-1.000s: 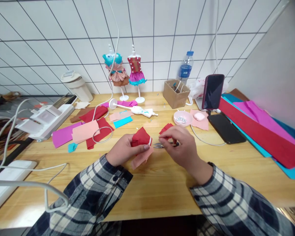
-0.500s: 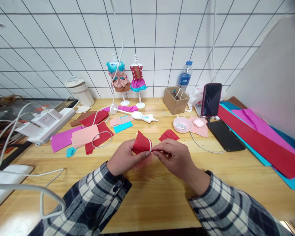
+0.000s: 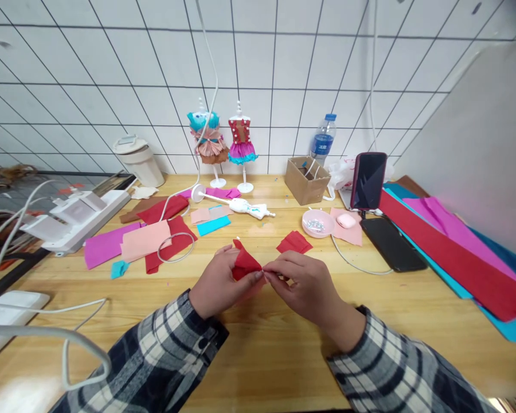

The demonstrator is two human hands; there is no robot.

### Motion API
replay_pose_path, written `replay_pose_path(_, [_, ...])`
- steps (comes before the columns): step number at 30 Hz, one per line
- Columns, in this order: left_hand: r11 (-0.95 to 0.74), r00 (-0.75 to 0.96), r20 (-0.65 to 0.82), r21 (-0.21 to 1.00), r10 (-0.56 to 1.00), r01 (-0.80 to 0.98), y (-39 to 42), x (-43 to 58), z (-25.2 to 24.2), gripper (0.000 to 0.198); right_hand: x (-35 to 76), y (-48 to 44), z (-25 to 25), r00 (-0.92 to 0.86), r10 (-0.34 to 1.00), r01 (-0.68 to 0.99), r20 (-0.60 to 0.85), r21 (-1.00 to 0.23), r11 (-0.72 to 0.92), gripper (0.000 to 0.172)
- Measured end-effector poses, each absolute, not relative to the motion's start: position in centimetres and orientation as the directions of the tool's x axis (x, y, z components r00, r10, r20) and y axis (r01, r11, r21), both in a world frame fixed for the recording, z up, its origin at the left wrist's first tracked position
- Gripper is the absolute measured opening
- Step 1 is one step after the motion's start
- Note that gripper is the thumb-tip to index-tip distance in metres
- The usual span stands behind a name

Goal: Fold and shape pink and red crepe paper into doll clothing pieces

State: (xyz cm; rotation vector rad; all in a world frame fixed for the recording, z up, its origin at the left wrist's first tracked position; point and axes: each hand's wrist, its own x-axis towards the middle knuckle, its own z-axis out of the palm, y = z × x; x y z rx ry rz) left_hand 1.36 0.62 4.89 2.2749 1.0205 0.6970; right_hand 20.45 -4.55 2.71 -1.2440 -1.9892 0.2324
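Observation:
A folded piece of red paper (image 3: 244,261) is pinched between the thumb and fingers of my left hand (image 3: 218,282). My right hand (image 3: 306,284) is closed at the paper's right corner, its thumb and forefinger meeting my left thumb tip; the bit between them is too small to make out. Beyond my hands a white mannequin (image 3: 251,208) lies on its side. Small red pieces (image 3: 294,242) lie just past my right hand. Peach paper (image 3: 145,241) and purple paper (image 3: 109,245) lie to the left.
Two dressed mannequins (image 3: 242,137) stand by the tiled wall. At the right are a cardboard box (image 3: 306,182), a pink dish of beads (image 3: 318,222), a phone (image 3: 393,244) and long coloured sheets (image 3: 456,252). A power strip (image 3: 86,221) and loose cables lie left.
The red paper between my hands has tilted and folded down, and the white strip along its right edge no longer shows. The view has shifted slightly upward.

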Motion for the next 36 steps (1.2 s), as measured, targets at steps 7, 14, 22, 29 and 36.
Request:
replay_pose_path(7, [-0.53,0.534,0.227,0.666,0.814,0.525,0.2,1.8,4.5,0.019,19.7,-4.6,2.6,-0.151,0.863,0.709,0.483,-0.555,0.435,0.009])
replay_pose_path(14, [-0.509,0.528,0.215,0.694,0.822,0.509,0.2,1.9,4.6,0.021,19.5,-4.4,2.5,-0.108,0.893,0.677,0.437,-0.625,0.388,0.007])
replay_pose_path(22, [-0.501,0.496,0.206,0.634,0.844,0.589,0.0,1.8,4.5,0.018,19.8,-4.4,2.6,-0.152,0.88,0.644,0.45,-0.63,0.434,0.011])
replay_pose_path(29, [-0.487,0.481,0.197,0.627,0.854,0.608,-0.1,1.9,4.0,0.013,19.7,-4.4,2.3,-0.13,0.859,0.686,0.495,-0.58,0.438,0.011])
replay_pose_path(36, [-0.514,0.458,0.261,0.604,0.85,0.609,-0.6,2.2,4.0,0.015,19.8,-4.6,2.5,-0.156,0.797,0.802,0.583,-0.396,0.447,0.011])
